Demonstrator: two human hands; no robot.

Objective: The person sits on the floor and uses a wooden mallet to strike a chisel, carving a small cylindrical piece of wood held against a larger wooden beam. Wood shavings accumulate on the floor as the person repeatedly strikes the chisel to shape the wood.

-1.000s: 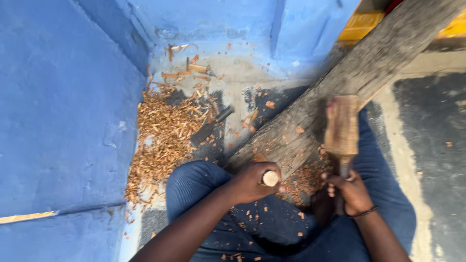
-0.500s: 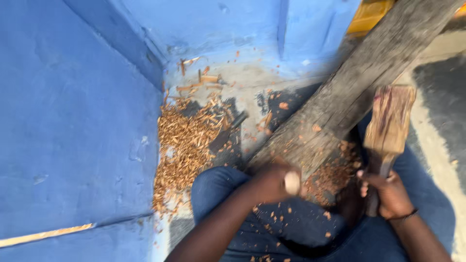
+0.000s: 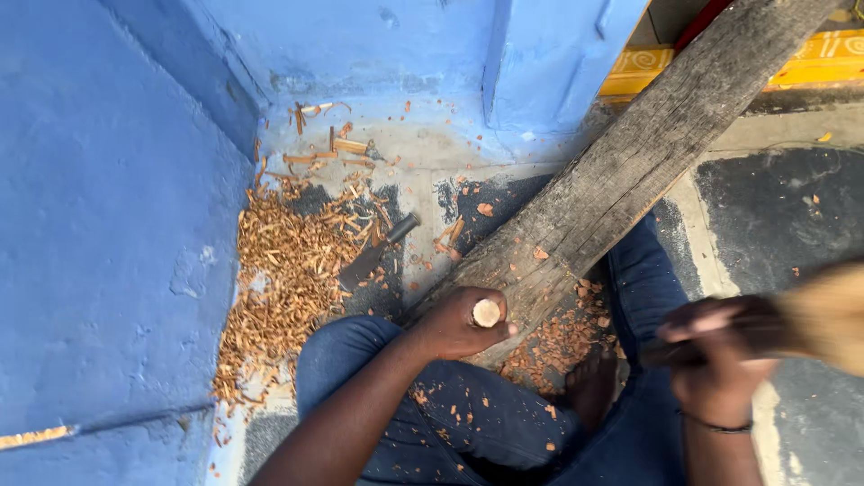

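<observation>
down low, left hand (image 3: 454, 326) grips a chisel handle (image 3: 487, 312) against the beam (image 3: 630, 171); right hand (image 3: 720, 360) clenches a blurred mallet (image 3: 823, 317).

Walls (image 3: 108, 225) are bright blue all over. Wood shavings (image 3: 279, 270) at 9 o'clock are orange-tan, the beam (image 3: 630, 171) is weathered grey-brown, jeans (image 3: 468, 423) dark blue with tan flecks. Yellow step (image 3: 810, 58) with white swirls at 1 o'clock.
</observation>
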